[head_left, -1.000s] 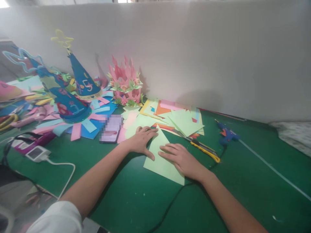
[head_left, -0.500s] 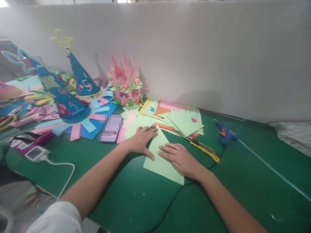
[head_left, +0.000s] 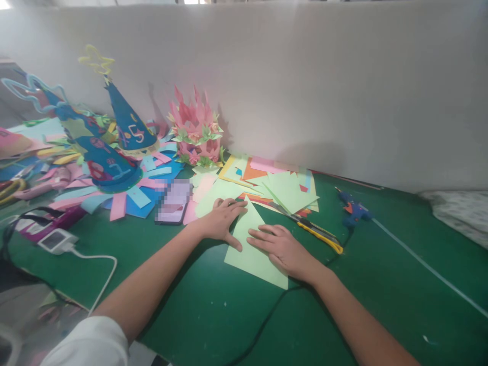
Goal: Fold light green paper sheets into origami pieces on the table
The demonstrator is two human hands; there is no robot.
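Note:
A light green folded paper (head_left: 249,256) lies on the green table (head_left: 381,284), its point aimed away from me. My left hand (head_left: 221,221) rests flat on the paper's left edge near the tip, fingers stretched out. My right hand (head_left: 284,246) lies flat on the paper's right side, fingers spread and pointing left. Neither hand holds anything; both press the sheet down.
A yellow utility knife (head_left: 318,235) and a blue glue gun (head_left: 353,209) lie right of the paper. A stack of coloured sheets (head_left: 284,185), a phone (head_left: 173,202), a pink paper flower (head_left: 196,129), blue cone hats (head_left: 129,122) and a white charger (head_left: 57,240) fill the left and back. A grey wall (head_left: 324,91) stands behind.

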